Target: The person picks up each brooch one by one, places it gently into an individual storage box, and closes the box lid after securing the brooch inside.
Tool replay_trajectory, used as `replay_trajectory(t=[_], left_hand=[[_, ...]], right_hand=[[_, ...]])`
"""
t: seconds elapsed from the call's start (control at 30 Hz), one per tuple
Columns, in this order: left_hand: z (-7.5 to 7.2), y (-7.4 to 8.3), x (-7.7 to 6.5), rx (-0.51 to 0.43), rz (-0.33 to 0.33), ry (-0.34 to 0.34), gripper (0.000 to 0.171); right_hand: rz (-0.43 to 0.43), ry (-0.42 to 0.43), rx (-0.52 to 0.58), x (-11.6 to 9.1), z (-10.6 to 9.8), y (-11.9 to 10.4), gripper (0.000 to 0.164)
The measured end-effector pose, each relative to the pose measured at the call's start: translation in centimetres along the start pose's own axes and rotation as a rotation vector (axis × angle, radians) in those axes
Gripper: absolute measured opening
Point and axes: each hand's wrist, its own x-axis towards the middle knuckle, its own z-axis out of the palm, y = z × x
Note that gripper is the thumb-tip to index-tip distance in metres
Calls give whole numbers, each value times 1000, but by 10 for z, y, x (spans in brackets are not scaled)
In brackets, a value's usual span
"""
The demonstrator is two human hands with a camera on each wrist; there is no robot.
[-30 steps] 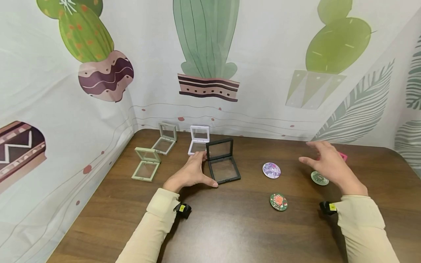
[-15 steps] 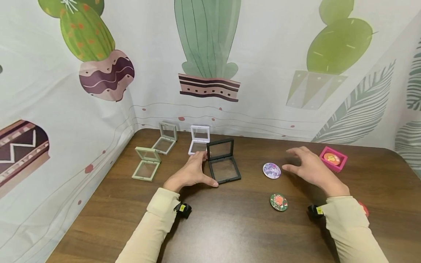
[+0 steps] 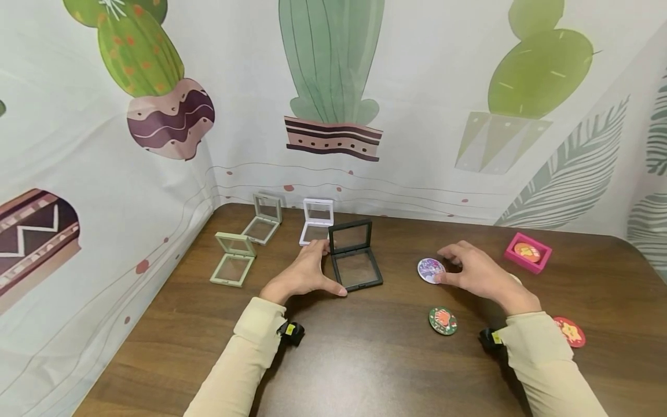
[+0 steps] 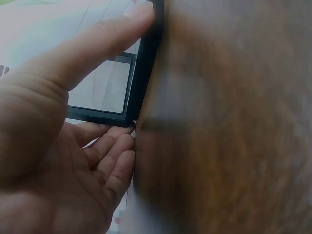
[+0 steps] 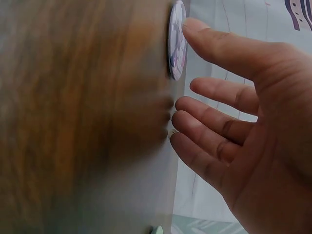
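My left hand (image 3: 304, 272) holds an open black display frame (image 3: 356, 267) along its left side, thumb at the front corner and fingertips near the hinge. In the left wrist view the thumb lies against the black frame (image 4: 141, 92), whose lid stands up. On the right, my right hand (image 3: 476, 275) is over a round purple-and-white button badge (image 3: 427, 270), its thumb tip right at the badge's near edge. The right wrist view has the fingers spread loosely beside the badge (image 5: 176, 44), not round it.
Pale green (image 3: 233, 270), grey-green (image 3: 262, 229) and lilac (image 3: 315, 233) frames stand open at the back left. A green badge (image 3: 443, 321) lies in front, a red badge (image 3: 571, 333) by the right sleeve. A pink box (image 3: 510, 246) holds an orange badge (image 3: 527, 252).
My right hand has moved left from over the pink box to the purple badge, uncovering the box and the red badge. The left hand has stayed at the black frame.
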Motion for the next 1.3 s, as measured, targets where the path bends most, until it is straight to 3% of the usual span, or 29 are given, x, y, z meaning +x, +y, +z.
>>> replay_trajectory(t=[0.23, 0.47, 0.83, 1.3], left_hand=[[0, 0, 0, 4, 5, -1, 115], [1, -1, 0, 0, 10, -7, 115], [0, 2, 0, -2, 16, -8, 112], [0, 2, 0, 14, 24, 5, 106]], right_hand=[[-35, -16, -17, 1, 3, -4, 65], [-41, -26, -35, -1, 3, -6, 56], [0, -29, -50, 1, 7, -9, 55], [-5, 37, -132, 5, 15, -14, 50]])
